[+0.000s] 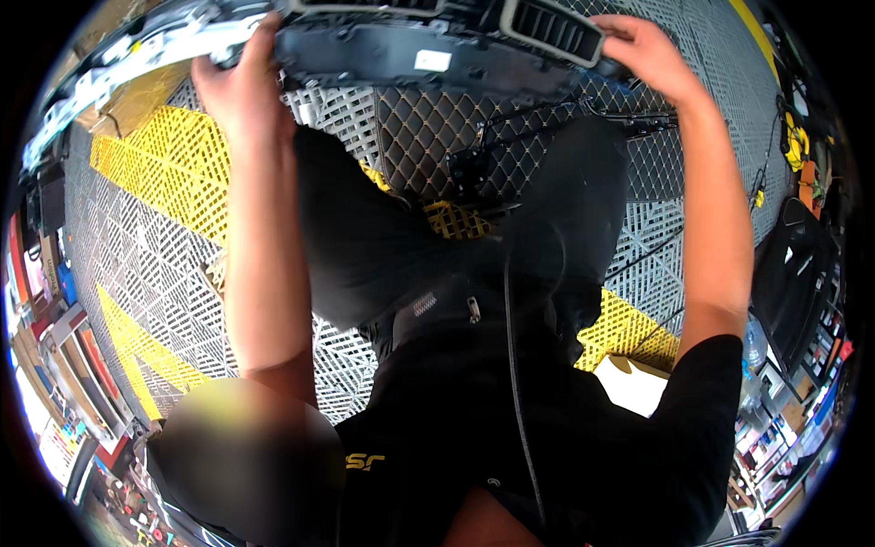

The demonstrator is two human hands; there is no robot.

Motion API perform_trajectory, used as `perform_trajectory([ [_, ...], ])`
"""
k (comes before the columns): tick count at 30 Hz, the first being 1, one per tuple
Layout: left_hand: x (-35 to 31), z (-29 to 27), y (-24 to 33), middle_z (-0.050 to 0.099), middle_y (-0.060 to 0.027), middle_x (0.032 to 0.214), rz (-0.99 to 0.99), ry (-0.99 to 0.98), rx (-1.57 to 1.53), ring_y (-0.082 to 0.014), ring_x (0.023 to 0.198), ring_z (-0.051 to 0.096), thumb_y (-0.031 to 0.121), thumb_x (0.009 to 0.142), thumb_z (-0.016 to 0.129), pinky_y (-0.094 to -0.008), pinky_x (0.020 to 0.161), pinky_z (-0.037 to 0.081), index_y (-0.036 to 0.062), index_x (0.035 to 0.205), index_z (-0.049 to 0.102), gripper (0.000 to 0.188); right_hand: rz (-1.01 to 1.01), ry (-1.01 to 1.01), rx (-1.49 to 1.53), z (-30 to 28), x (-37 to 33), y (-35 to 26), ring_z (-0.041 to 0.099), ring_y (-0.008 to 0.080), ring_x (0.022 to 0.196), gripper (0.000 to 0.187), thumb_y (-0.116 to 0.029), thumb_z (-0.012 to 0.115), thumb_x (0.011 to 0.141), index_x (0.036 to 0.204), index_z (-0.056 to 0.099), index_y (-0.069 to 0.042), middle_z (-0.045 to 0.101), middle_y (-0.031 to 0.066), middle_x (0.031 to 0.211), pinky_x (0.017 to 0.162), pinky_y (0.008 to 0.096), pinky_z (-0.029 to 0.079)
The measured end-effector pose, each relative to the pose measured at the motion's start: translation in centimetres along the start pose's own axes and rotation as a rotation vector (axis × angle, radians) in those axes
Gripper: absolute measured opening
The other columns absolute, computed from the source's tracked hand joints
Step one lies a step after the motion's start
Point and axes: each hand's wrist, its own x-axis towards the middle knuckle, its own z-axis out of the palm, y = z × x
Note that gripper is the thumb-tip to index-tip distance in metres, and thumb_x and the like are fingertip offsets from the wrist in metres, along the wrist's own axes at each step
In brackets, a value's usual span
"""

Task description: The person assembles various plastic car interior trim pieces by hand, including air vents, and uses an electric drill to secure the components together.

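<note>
A long dark dashboard trim panel (365, 56) with slatted air vents spans the top of the head view, held up in front of me. A small white label (432, 61) sits on its flat face. My left hand (244, 91) grips the panel's left part, the thumb on one side and the fingers mostly hidden at the edge. At the other end, my right hand (649, 55) is closed on the panel beside the framed air vent (552, 33). Part of the panel runs out of view at the top.
Below lies a black diamond-quilted mat (410, 137) on grey and yellow grid floor tiles (164, 169). Dark cables with connectors (469, 169) rest on the mat. A cardboard box (137, 100) stands at far left, a white box (631, 383) by my right side, and a black panel (795, 264) at far right.
</note>
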Motion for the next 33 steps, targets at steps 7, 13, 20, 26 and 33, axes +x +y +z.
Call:
perform_trajectory([
  [7, -1.5, 5.6, -16.8, 0.069, -0.0096, 0.096, -0.252, -0.034, 0.241, -0.0142, 0.075, 0.062, 0.01, 0.074, 0.087, -0.0292, 0.063, 0.051, -0.0024, 0.104, 0.063, 0.04, 0.106, -0.052, 0.021, -1.7, 2.6, 10.7, 0.063, 0.0188, 0.111, 0.043, -0.014, 0.065, 0.09, 0.127, 0.06, 0.007, 0.069, 0.0123, 0.12, 0.097, 0.0307, 0.048],
  [13, -6.2, 6.6, -27.8, 0.071, -0.0112, 0.096, -0.627, 0.104, 0.143, -0.0173, 0.078, 0.066, 0.01, 0.073, 0.088, -0.0315, 0.068, 0.053, -0.002, 0.108, 0.063, 0.045, 0.325, -0.223, -0.295, -0.3, 5.9, 14.9, 0.067, 0.0267, 0.111, 0.04, -0.016, 0.062, 0.09, 0.126, 0.064, 0.001, 0.07, 0.0183, 0.117, 0.098, 0.0354, 0.049],
  [20, -8.5, 8.5, -29.0, 0.072, -0.013, 0.105, -0.843, 0.145, 0.287, -0.023, 0.096, 0.069, 0.014, 0.07, 0.089, -0.0346, 0.087, 0.052, -0.0035, 0.113, 0.063, 0.053, 0.34, -0.319, -0.408, 0.5, 7.9, 19.8, 0.065, 0.0312, 0.115, 0.038, -0.012, 0.059, 0.091, 0.128, 0.064, -0.003, 0.069, 0.0184, 0.121, 0.098, 0.0381, 0.049],
  [26, -8.1, 9.0, -30.1, 0.073, -0.0134, 0.105, -0.779, 0.1, 0.433, -0.0224, 0.093, 0.069, 0.024, 0.071, 0.09, -0.0353, 0.084, 0.052, -0.0043, 0.109, 0.067, 0.052, 0.185, -0.224, -0.383, 2.5, 10.6, 24.4, 0.065, 0.0312, 0.111, 0.035, -0.014, 0.061, 0.093, 0.126, 0.065, -0.004, 0.069, 0.0176, 0.119, 0.097, 0.0383, 0.049],
  [33, -8.3, 11.2, -32.7, 0.072, -0.0117, 0.108, -0.8, 0.219, 0.394, -0.0213, 0.095, 0.069, 0.015, 0.073, 0.087, -0.0352, 0.086, 0.052, -0.0028, 0.11, 0.067, 0.046, 0.173, -0.277, -0.33, 3.8, 16.2, 28.4, 0.066, 0.0296, 0.11, 0.036, -0.016, 0.058, 0.092, 0.124, 0.066, -0.002, 0.07, 0.017, 0.118, 0.095, 0.0371, 0.05],
])
